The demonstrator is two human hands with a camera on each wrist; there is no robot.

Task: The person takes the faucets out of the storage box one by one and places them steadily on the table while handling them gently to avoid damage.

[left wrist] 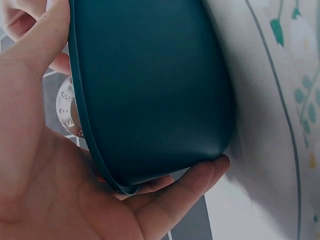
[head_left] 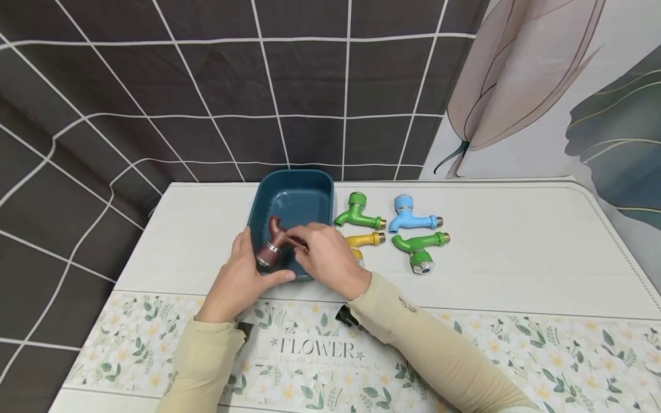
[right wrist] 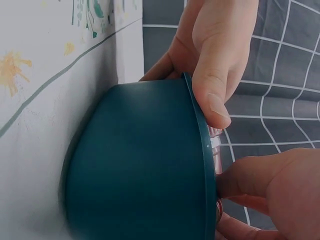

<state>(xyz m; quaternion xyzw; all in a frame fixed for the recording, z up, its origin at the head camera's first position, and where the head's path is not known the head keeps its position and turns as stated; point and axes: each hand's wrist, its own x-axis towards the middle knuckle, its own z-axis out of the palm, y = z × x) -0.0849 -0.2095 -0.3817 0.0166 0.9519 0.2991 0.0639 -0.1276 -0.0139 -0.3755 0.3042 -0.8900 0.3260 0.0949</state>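
My right hand (head_left: pixel 330 255) pinches the inlet end of a brown faucet (head_left: pixel 277 238) between thumb and fingers. The faucet is over the near part of a dark blue plastic tub (head_left: pixel 296 203), its ribbed knob toward the near left. My left hand (head_left: pixel 237 281) holds the tub's near left corner, fingers along the outer wall, thumb at the near rim. In the left wrist view, the tub (left wrist: pixel 155 90) hides most of the faucet. The right wrist view shows the left thumb over the rim and the right hand (right wrist: pixel 280 192) just beyond it.
Right of the tub lie a green faucet (head_left: pixel 358 213), a yellow faucet (head_left: pixel 366 240) partly hidden by my right hand, a blue faucet (head_left: pixel 410 217) and another green faucet (head_left: pixel 420 249). A floral cloth strip (head_left: pixel 320 344) runs along the table front. Dark tiled fabric (head_left: pixel 310 80) stands behind.
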